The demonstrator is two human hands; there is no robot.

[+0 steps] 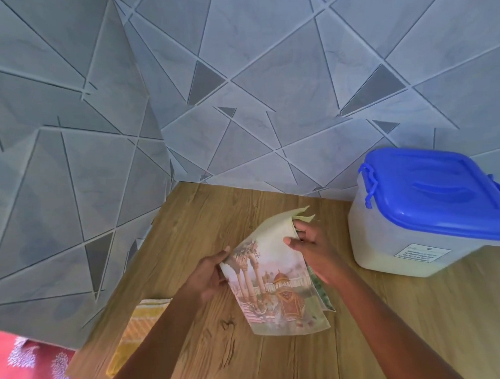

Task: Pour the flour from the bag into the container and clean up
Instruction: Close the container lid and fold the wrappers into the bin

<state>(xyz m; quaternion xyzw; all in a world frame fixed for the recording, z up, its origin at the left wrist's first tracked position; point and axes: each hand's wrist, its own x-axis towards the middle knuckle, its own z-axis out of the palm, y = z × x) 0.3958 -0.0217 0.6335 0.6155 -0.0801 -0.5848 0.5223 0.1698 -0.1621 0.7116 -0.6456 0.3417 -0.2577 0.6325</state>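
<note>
Your left hand [209, 271] pinches the flat flour bag [274, 276] at its left edge. Your right hand [310, 244] grips its top edge, thumb over. The container [409, 240] stands to the right, blue lid [438, 188] on.

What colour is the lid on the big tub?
Bright blue. The lid shows clearly in the head view, closed on the whitish container.

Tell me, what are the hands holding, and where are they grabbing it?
Both hold the flat flour bag. The left hand pinches its left edge; the right hand grips its open top end, fingers tucked into the mouth.
</note>
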